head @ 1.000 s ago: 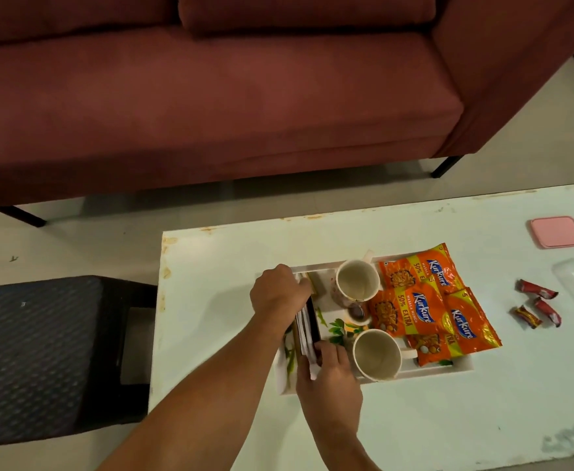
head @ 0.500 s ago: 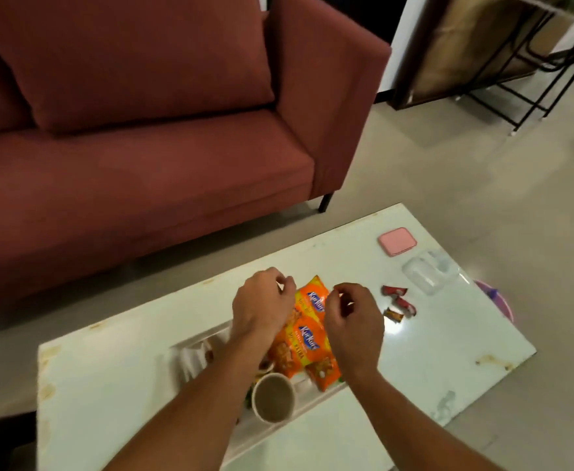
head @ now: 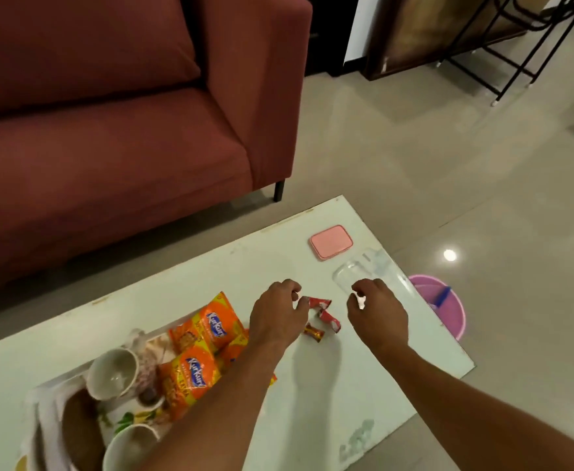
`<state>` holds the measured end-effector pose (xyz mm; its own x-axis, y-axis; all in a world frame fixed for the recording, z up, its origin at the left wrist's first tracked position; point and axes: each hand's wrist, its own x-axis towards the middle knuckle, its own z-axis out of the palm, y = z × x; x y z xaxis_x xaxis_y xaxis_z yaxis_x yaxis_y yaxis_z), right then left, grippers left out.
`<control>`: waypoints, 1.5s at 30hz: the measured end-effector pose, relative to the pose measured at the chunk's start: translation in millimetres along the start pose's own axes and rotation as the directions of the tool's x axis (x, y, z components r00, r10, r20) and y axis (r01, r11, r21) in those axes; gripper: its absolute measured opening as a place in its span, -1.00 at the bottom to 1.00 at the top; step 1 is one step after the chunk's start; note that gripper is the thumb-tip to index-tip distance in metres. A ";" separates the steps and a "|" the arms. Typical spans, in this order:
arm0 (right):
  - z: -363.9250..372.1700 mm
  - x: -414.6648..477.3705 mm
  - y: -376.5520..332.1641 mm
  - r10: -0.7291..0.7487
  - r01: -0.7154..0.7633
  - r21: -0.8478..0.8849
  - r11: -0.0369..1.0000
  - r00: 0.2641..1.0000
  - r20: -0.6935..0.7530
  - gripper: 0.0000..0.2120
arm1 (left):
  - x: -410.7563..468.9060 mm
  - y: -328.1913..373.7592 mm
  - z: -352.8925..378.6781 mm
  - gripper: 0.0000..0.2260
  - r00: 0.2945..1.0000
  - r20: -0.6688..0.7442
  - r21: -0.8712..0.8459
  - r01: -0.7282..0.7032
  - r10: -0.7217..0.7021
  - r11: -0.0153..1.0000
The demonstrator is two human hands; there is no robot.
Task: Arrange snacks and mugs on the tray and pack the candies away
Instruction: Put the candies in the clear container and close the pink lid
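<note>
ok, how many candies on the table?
3, clustered: red candy by the left hand, second red candy beside it, brown candy nearest. Left hand may hide more.

On the table [head: 211, 287] the tray [head: 41, 399] is placed at 8 o'clock, with mugs [head: 114, 373] set in it and snack packets [head: 207, 329] laid across its 2 o'clock end. The candies [head: 326, 317] are found at 2 o'clock from those, between the left hand [head: 275, 317] and the right hand [head: 377, 314]. The lid [head: 331, 242] is spotted at their 12 o'clock, the container [head: 370, 270] at 1, the bucket [head: 447, 307] on the floor at 3, and the sofa [head: 109, 147] beyond at 11.
</note>
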<state>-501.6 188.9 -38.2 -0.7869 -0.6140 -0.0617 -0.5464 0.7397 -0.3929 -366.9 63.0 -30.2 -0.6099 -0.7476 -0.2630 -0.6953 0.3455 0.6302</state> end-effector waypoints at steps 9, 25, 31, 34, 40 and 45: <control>68.3 24.6 -0.4 -0.105 0.168 -0.121 0.978 0.908 0.406 -0.64 | 19.2 -15.5 56.4 -0.66 0.986 0.090 0.082 0.133 -0.140 0.988; 87.4 14.2 37.8 -0.038 0.042 -0.007 0.999 0.957 0.286 -0.85 | 64.0 -20.6 118.0 -0.68 0.983 0.158 0.398 -0.149 0.092 0.905; 55.8 26.4 39.9 -0.138 0.135 0.119 0.984 0.990 0.021 -0.81 | 58.3 -21.9 106.7 -0.85 0.961 0.150 0.433 -0.274 0.231 0.859; 37.4 56.0 46.2 -0.139 0.151 0.101 0.983 0.984 -0.113 -0.82 | 45.9 -26.8 95.5 -0.82 0.880 0.256 0.375 -0.471 0.399 0.798; 26.4 99.7 60.6 -0.042 0.053 0.077 0.996 0.991 -0.130 -0.83 | 32.5 -42.4 95.9 -0.81 0.780 0.478 0.425 -0.608 0.404 0.671; 37.1 97.9 67.8 -0.033 0.032 0.024 0.999 0.999 0.008 -0.73 | 28.9 -48.2 98.5 -0.84 0.742 0.508 0.413 -0.656 0.438 0.632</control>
<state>-605.1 168.7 -104.9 -0.7665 -0.6398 -0.0558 -0.5646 0.7127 -0.4162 -388.4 80.6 -140.2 -0.9501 -0.1148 -0.2900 -0.1960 0.9430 0.2688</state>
